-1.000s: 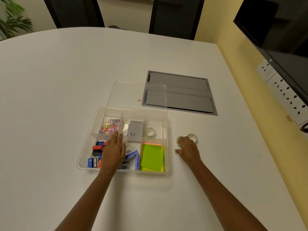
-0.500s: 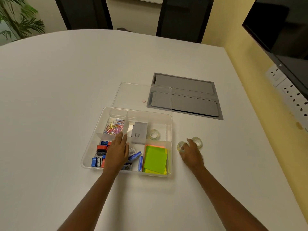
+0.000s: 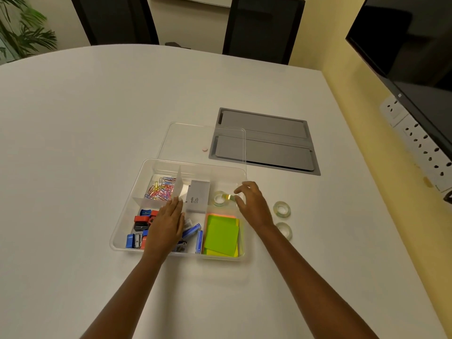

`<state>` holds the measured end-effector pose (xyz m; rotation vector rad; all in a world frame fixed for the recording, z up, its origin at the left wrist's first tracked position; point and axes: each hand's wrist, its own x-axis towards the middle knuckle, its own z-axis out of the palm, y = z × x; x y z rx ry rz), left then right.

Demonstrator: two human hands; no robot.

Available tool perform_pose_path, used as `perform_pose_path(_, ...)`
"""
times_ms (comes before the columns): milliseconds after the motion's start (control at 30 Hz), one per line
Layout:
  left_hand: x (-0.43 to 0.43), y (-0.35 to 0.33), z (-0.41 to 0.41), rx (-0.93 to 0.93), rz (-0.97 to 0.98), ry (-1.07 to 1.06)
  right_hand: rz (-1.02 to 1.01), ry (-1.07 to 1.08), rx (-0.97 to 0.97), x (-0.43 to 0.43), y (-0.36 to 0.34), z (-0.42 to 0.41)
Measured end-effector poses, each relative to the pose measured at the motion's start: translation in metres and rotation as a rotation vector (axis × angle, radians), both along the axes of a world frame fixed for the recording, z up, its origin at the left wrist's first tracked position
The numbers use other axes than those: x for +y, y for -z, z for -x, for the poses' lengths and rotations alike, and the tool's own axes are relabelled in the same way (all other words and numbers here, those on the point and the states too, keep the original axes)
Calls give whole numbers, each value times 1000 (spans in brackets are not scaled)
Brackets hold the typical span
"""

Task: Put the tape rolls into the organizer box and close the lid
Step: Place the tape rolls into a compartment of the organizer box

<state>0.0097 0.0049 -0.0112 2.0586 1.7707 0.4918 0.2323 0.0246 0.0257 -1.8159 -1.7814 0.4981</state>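
Tape roll [image 3: 230, 197] at right hand [image 3: 253, 204] fingertips.

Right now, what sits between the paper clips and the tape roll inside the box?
In the head view, a grey box sits between the paper clips and the tape roll, with an upright white divider on the clips' side.

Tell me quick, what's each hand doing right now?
Left hand: open, flat, resting in the organizer box, fingertips at a divider; holds nothing.
Right hand: pinching a tape roll over the box's back right compartment.
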Motion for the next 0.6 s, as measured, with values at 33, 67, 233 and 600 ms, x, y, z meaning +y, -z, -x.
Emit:
perform_pose_path(33,0,0,0,-5,-2,0,-12,22,18,-2,1,-2)
perform_pose_path(67,0,0,0,-9,-5,-1,-29,46,26,-5,2,-6)
perform_pose_path(233,1,2,0,-3,-5,-4,11,272,-73,-37,22,-40)
perform_pose_path(600,0,0,-1,-11,-6,-24,233,448,19,-61,30,-53)
